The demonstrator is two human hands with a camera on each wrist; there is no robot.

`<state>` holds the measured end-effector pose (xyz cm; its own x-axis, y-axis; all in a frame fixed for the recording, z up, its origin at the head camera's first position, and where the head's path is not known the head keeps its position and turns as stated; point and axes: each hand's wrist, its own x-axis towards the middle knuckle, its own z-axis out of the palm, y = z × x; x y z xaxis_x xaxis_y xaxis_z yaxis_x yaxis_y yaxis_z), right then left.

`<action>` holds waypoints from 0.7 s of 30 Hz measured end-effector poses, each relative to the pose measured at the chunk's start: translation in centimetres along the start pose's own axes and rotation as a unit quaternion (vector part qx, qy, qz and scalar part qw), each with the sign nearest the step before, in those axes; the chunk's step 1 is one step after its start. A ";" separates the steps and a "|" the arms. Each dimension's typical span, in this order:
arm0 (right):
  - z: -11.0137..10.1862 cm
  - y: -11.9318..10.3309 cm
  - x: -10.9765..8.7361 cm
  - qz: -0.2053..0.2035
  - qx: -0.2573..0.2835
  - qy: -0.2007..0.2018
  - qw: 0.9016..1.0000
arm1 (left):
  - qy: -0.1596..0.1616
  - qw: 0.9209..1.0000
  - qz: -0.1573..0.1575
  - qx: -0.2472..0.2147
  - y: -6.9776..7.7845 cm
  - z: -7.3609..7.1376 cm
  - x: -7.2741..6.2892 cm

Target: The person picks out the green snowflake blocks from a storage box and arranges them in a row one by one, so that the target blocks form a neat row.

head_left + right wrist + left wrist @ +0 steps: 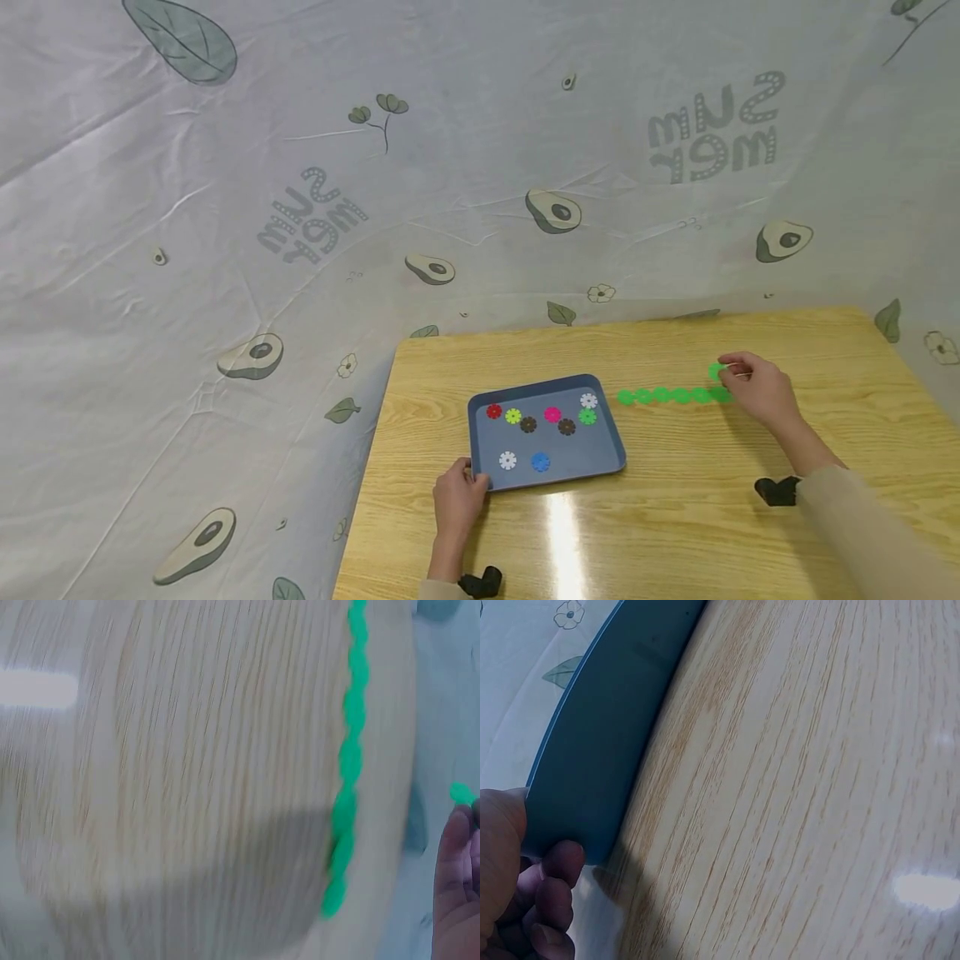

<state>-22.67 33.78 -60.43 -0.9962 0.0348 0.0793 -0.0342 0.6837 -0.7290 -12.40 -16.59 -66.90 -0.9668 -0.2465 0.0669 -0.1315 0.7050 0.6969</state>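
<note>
A blue-grey tray (555,477) lies on the table with several notched plastic discs in it, among them a red disc (493,411), a blue disc (540,462) and a green disc (587,416). My left hand (459,500) grips the tray's near left corner; in the left wrist view its thumb and fingers pinch the tray wall (607,727). To the right of the tray runs a row of green discs (660,395), also seen as a green chain (352,712) in the right wrist view. Just above the row's right end, my right hand (761,390) pinches a single green disc (715,371).
A wooden table (675,533) carries everything, with a bright light reflection near its front. Behind it and on the left hangs a pale cloth (480,167) printed with avocados and leaves. Black wrist straps (777,492) sit on both arms.
</note>
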 end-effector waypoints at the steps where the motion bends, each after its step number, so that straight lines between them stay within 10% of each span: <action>1: -0.5 0.7 0.0 0.011 -0.003 0.005 1.000 | 0.000 1.000 0.000 0.000 0.0 0.0 0.0; 11: -4.3 6.8 -0.7 0.113 -0.023 0.037 0.993 | 0.000 1.000 0.005 -0.004 0.1 -0.2 0.0; 21: -3.2 10.1 -1.3 0.157 -0.020 0.027 0.987 | 0.003 1.000 0.000 -0.004 0.0 0.1 0.0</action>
<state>-21.48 42.93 -65.74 -0.9512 0.2886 -0.1090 0.2804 0.6611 -0.6960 -12.45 -16.55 -66.95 -0.9658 -0.2494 0.0709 -0.1290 0.6995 0.7029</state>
